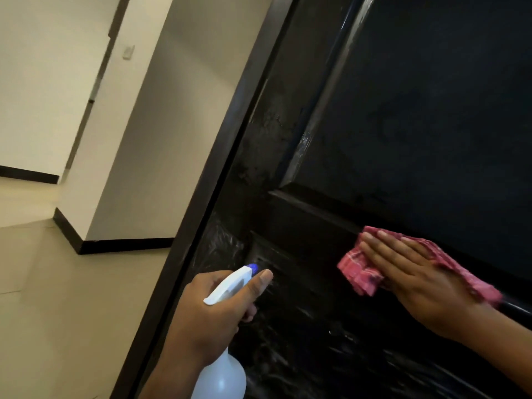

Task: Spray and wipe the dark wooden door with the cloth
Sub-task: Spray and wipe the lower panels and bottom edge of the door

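Against the cross rail of the dark wooden door (417, 110), a pink checked cloth (359, 275) is pressed flat by the right hand (414, 277), whose fingers are laid straight and point up-left. The cloth's long axis is set along the rail, from upper left to lower right. A white spray bottle (221, 375) is gripped at the neck by the left hand (207, 312), with one finger extended beside the spray head. The bottle's long axis is held roughly upright, and its blue nozzle (253, 266) is aimed at the door's wet, streaked lower section, close to the surface.
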